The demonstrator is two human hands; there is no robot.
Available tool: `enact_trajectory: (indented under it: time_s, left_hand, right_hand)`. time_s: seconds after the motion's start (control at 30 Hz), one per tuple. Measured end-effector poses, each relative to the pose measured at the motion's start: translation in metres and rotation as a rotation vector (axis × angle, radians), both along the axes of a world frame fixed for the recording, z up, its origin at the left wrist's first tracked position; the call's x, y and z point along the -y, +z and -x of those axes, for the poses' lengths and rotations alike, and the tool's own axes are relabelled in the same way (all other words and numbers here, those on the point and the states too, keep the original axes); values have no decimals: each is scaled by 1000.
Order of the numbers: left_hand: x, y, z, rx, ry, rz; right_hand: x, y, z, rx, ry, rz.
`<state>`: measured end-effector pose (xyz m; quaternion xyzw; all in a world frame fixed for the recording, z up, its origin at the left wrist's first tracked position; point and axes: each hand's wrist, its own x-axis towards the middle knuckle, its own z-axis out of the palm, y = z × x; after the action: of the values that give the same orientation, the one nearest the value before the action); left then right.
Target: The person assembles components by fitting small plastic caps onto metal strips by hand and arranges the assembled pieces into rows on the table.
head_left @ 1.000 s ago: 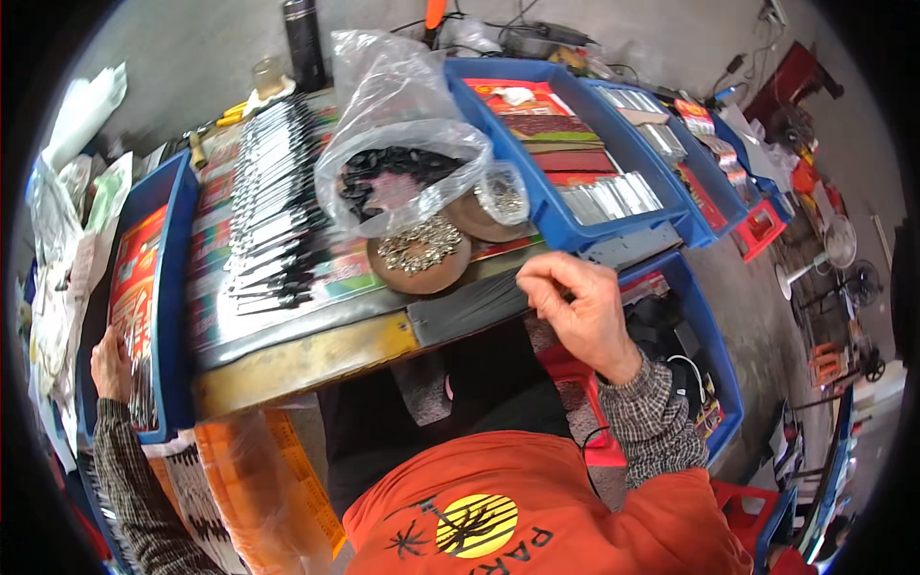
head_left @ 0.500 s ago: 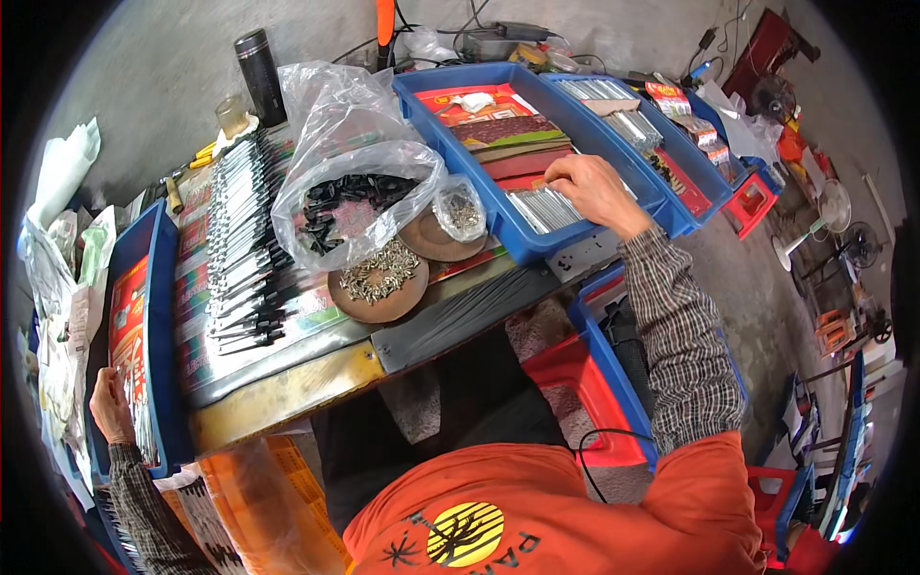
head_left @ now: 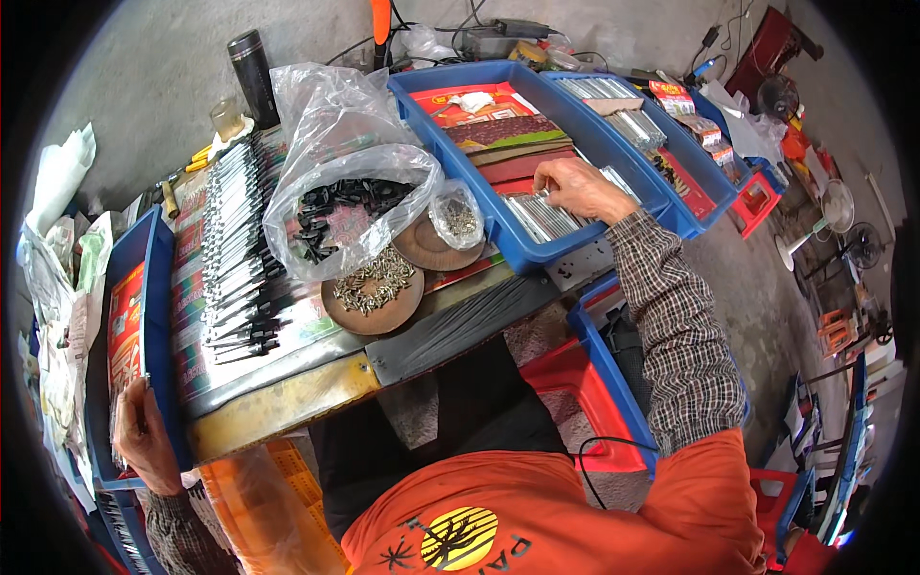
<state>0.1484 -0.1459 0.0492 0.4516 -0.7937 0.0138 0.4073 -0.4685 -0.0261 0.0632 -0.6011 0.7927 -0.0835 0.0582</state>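
Note:
My right hand (head_left: 586, 192) reaches into a blue plastic tray (head_left: 450, 177), its fingers bent and pinched together over a row of thin silver metal strips (head_left: 541, 218). Whatever its fingertips grip is hidden. My left hand (head_left: 144, 439) is low over the long blue tray (head_left: 159, 287) at the far left, fingers curled and closed; I cannot make out what is in them. Between the hands, a long row of silver pieces with black ends (head_left: 235, 259) lies on the table. A clear plastic bag (head_left: 316, 172) beside it holds black parts (head_left: 356, 203).
Small metal pins (head_left: 374, 286) fill a round brown dish (head_left: 379, 321) near the table edge (head_left: 287, 398). A small bag of tiny parts (head_left: 456, 220) rests on another dish. A second blue tray (head_left: 704, 192) stands to the right. Behind are a black flask (head_left: 251, 81) and cables.
My left hand has moved right and nearer to me along the left tray. My right hand has shifted slightly left, staying over the metal strips.

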Motion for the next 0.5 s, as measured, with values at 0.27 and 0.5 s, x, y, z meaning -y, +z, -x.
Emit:
enact_trajectory:
  time_s: [0.27, 0.5]
  left_hand:
    - [-48, 3, 55, -153, -169, -209]
    - [-78, 5, 85, -320, -290, -416]
  right_hand:
    - [-6, 2, -2, 45, -38, 143]
    - [-20, 11, -5, -50, -90, 59]
